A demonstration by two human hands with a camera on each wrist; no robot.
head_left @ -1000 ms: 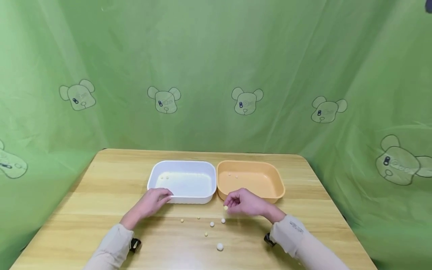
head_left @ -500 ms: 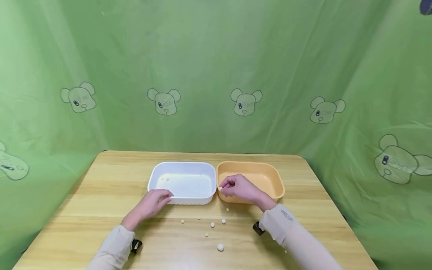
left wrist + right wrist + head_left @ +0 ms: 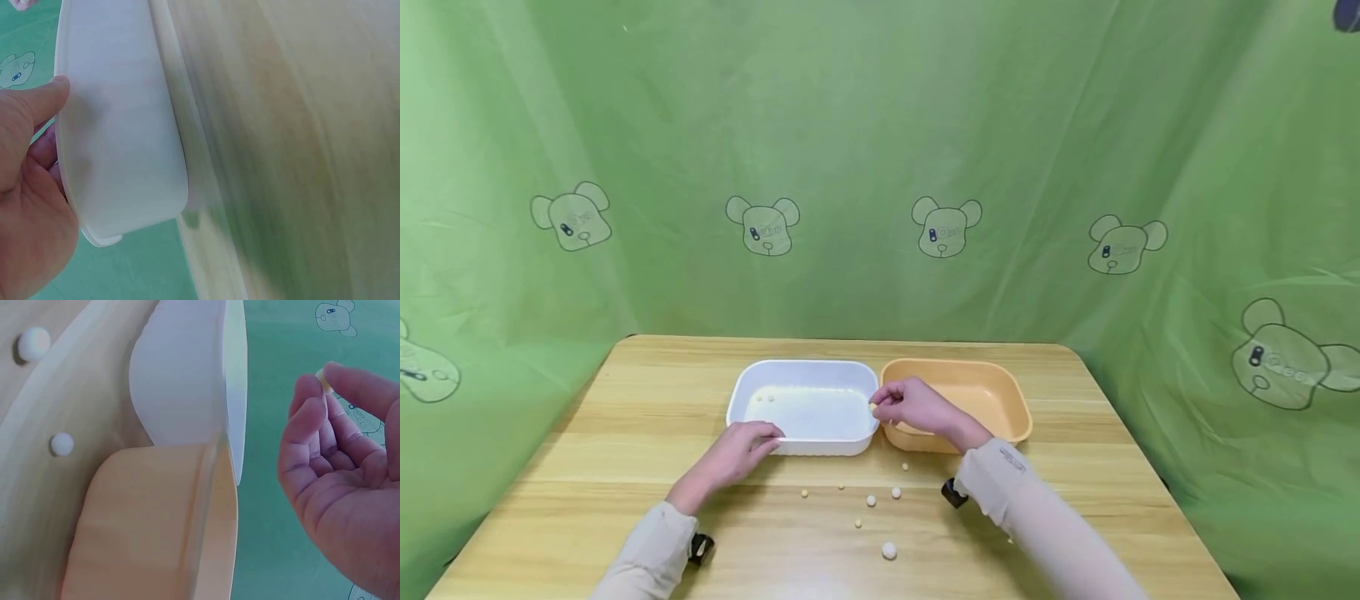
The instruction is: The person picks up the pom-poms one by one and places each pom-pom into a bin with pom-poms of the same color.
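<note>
My left hand (image 3: 741, 450) grips the near rim of a white plastic basin (image 3: 827, 447), thumb and fingers on either side of the wall in the left wrist view. Two small pale yellow balls (image 3: 759, 398) lie inside that basin. Between thumb and fingertip, my right hand (image 3: 921, 406) pinches another small yellow ball (image 3: 324, 381). It is raised above where the white basin meets the orange basin (image 3: 917, 442). In the right wrist view both basins stand side by side below the hand. My right hand and forearm hide part of the orange basin's inside.
On the wooden table (image 3: 647, 417), in front of the basins, lie several loose balls. A larger white ball (image 3: 889, 551) is nearest me, with smaller white balls (image 3: 871, 501) and small yellow balls (image 3: 858, 523) beyond. A green curtain (image 3: 850, 283) hangs around the table.
My right hand has lifted the small yellow ball from the table in front of the orange basin, up and leftward to the white basin's edge. The left hand stays on the white basin's rim.
</note>
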